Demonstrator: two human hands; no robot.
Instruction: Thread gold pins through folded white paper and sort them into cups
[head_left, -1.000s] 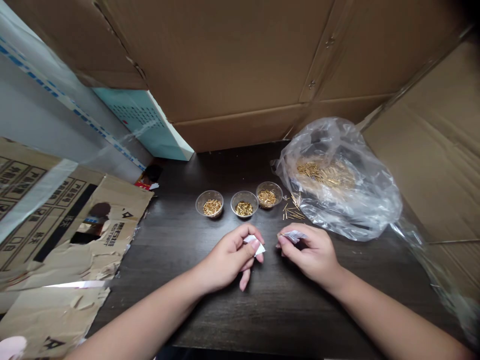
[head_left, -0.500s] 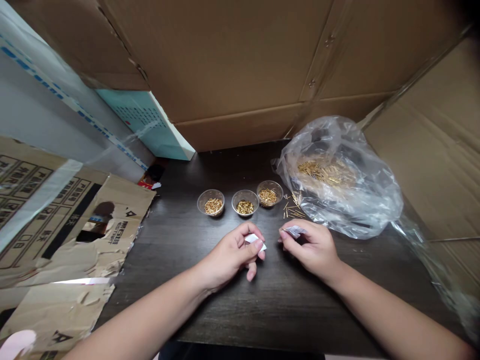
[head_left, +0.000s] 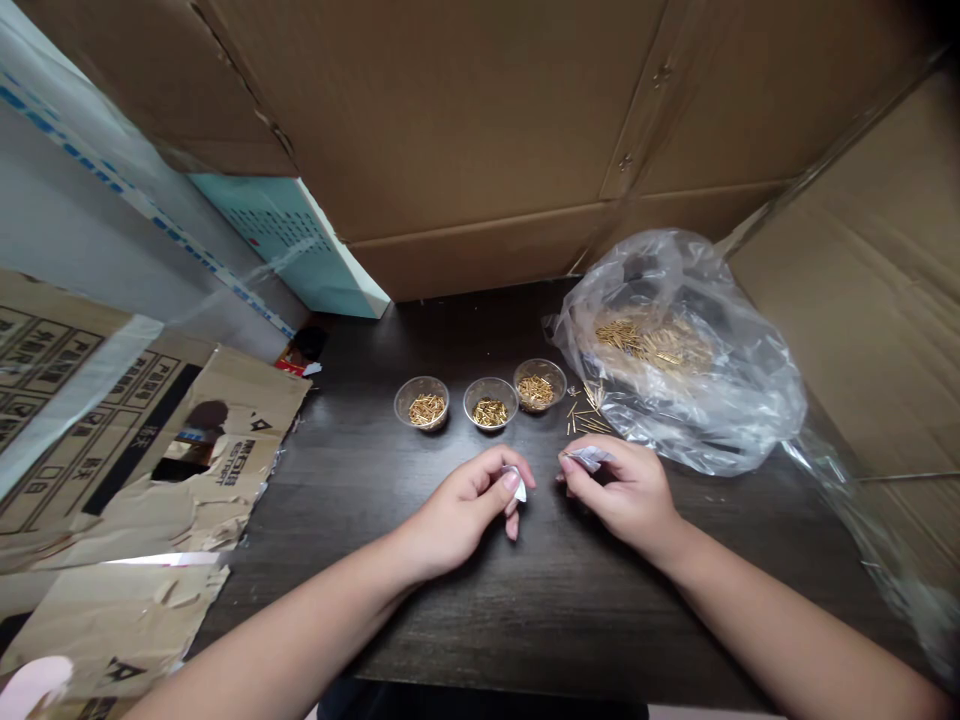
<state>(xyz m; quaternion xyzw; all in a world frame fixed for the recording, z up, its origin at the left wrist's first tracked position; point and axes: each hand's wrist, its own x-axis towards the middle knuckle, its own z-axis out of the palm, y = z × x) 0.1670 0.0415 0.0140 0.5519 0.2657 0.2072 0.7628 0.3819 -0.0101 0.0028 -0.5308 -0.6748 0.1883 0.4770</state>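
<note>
My left hand [head_left: 484, 497] pinches a small white piece of paper [head_left: 520, 490] between thumb and fingers, above the dark table. Opposite it, my right hand [head_left: 619, 488] is closed on a small crumpled whitish piece [head_left: 589, 457], which looks like paper or plastic. A gap separates the two hands. Beyond them stand three clear cups: the left cup [head_left: 421, 404] and right cup [head_left: 540, 386] hold short gold-coloured pins, and the middle cup [head_left: 490, 405] holds short brass-coloured pieces. Loose gold pins [head_left: 589, 420] lie just past my right hand.
An open clear plastic bag [head_left: 697, 420] with many gold pins sits at the back right. Cardboard walls [head_left: 480, 120] rise behind and on the right. Torn printed cardboard [head_left: 247, 430] and a light-blue booklet [head_left: 277, 240] are on the left. The dark table [head_left: 480, 620] extends toward me.
My left fingers have curled in and turned the white paper to a more upright angle, with less of it showing. My right hand has barely moved.
</note>
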